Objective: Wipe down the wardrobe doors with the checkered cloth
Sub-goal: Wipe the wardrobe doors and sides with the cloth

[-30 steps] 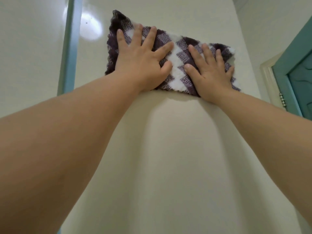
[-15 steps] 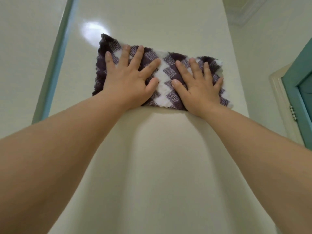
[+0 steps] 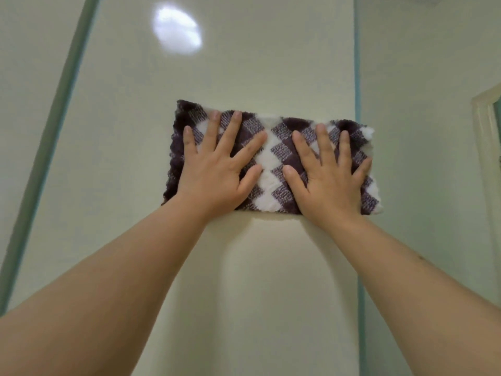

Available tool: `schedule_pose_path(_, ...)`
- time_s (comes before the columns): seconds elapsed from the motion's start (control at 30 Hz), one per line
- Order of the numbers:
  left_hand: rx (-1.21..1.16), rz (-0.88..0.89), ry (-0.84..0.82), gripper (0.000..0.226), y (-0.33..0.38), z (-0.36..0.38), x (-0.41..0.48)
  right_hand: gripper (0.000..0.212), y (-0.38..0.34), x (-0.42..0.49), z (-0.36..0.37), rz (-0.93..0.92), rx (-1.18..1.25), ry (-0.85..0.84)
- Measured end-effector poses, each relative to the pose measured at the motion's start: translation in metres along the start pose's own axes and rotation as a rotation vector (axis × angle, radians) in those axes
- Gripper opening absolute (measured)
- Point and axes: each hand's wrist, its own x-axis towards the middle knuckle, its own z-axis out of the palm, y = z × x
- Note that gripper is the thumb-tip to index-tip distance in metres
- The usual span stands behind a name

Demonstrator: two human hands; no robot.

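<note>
Our left hand (image 3: 214, 175) and right hand (image 3: 329, 180) lie flat, fingers spread, side by side on the cloth (image 3: 273, 158), pinning it to the door (image 3: 257, 280). Its right end overhangs the door's edge; uneven pressure could let it bunch or slide off.

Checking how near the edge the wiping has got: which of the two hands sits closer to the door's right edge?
The right hand. Its outer fingers lie beside the wardrobe door's right edge, where the checkered cloth ends; the left hand presses the cloth's other half, nearer mid-panel.

two bare forearms, no sleeves; left hand (image 3: 214, 172), right hand (image 3: 329, 180), short nails
</note>
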Motion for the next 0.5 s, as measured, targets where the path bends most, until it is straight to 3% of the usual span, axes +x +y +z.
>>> schedule_pose_path(0.23,0.031,0.077,0.020,0.053,0.024,0.012,-0.078,0.061,0.007,-0.086,0.027,-0.018,0.057,0.088)
schedule_pose_path(0.5,0.058,0.070,-0.020,0.052,0.037,0.016,-0.148,0.060,0.003,-0.158,0.042,-0.030,0.020,0.039)
